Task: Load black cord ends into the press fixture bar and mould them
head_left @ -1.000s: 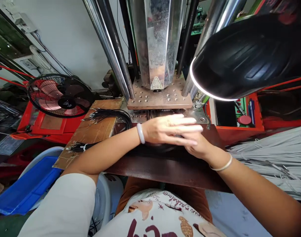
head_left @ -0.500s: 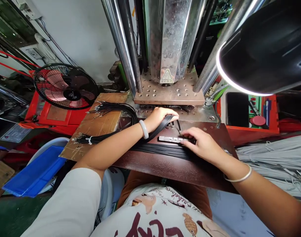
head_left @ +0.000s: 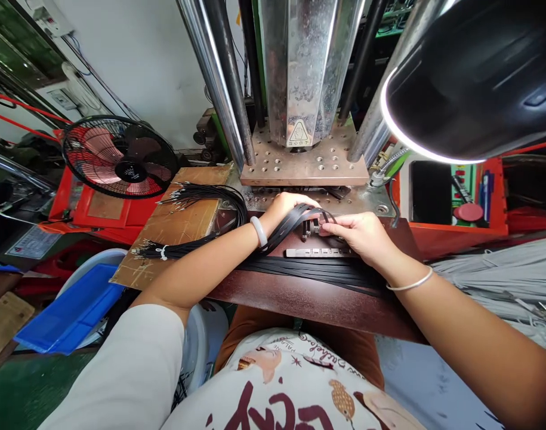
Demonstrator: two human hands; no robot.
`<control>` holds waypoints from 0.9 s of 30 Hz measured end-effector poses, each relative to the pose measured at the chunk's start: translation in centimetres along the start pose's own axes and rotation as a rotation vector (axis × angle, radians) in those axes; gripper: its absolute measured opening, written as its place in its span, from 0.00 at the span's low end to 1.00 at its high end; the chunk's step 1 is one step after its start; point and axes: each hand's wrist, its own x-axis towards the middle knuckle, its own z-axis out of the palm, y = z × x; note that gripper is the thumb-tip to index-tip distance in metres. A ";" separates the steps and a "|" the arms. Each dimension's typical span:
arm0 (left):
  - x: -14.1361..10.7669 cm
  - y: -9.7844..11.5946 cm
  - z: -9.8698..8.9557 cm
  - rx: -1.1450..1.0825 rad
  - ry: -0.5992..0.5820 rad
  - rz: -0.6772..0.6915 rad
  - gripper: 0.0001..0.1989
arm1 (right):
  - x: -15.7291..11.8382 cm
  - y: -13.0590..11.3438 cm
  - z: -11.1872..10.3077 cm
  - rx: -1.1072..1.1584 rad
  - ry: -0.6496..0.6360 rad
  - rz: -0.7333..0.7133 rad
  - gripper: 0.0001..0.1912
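My left hand [head_left: 288, 210] is closed around a bunch of flat black cables [head_left: 293, 224], which arch over toward the right. At their far ends, my right hand [head_left: 362, 234] has its thumb and fingers pinched together on a black cable; the fingers partly hide the tip. Small metal parts [head_left: 307, 230] show just under the held cables. Just below my right hand lies a slotted metal bar [head_left: 317, 253]. More flat black cables [head_left: 295, 269] lie side by side along the brown work board [head_left: 290, 298], running under my right wrist.
Behind the hands stands a press with a drilled plate [head_left: 304, 175] and a hand-warning label. A tied cable bundle [head_left: 183, 249] and a looped one [head_left: 228, 194] rest on the left board. A lamp [head_left: 469, 89] overhangs the right; a fan [head_left: 120, 158] stands left.
My right hand has moved up and away from the metal bar, to the ends of the cables by my left hand. The whole bar now shows. The left hand stays nearly in place.
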 end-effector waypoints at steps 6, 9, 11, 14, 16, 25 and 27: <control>-0.4 0.7 0.4 0.034 -0.062 0.059 0.07 | -0.3 0.1 -0.7 -0.346 0.008 -0.229 0.14; -1.6 1.0 1.5 0.164 0.002 0.111 0.09 | -1.3 0.2 -1.8 -0.870 0.081 -0.422 0.10; -2.4 1.1 2.3 0.315 -0.047 0.109 0.11 | -2.4 0.4 -2.6 -1.076 0.085 -0.465 0.08; -3.6 1.5 3.2 0.510 -0.150 0.086 0.12 | -4.0 0.7 -3.3 -0.930 0.071 -0.549 0.11; -4.3 1.9 3.6 0.480 -0.138 0.108 0.14 | -4.7 0.8 -3.2 -0.749 0.042 -0.594 0.13; -5.8 2.4 5.1 0.539 -0.095 0.269 0.13 | -5.2 1.4 -2.0 -0.703 0.041 -0.588 0.12; -5.8 3.0 5.3 0.647 -0.125 0.340 0.14 | -5.3 1.4 -2.0 -0.739 0.060 -0.567 0.12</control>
